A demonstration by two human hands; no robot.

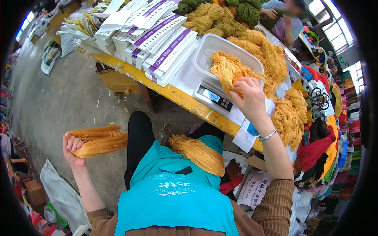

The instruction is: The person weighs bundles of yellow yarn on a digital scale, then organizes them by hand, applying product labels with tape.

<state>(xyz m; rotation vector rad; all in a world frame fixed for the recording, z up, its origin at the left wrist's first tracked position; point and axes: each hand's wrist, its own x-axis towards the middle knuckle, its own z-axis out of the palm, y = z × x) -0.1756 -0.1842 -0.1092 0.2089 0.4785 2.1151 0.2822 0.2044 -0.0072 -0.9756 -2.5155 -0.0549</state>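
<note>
Yarn (227,69), in the tub (203,52) at 1 o'clock, is pinched by the right hand (250,96); the reading on the scale (214,97) could be skewed by its pressure. Near 9 o'clock a hank (104,142) is gripped by the left hand (74,151); at 6, the lap hank (201,155) might be spilled by shifted legs (139,135).

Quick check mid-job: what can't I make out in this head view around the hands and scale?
All in the head view:
Digital scale: its top is hidden under the plastic tub.
Scale display: any decimal point is too small to tell.
Right hand: its palm, and its grip on the yarn, hidden by its back.
Left hand: palm hidden by its fingers and the golden skein.
Green skeins: cut off by the top edge.
</note>
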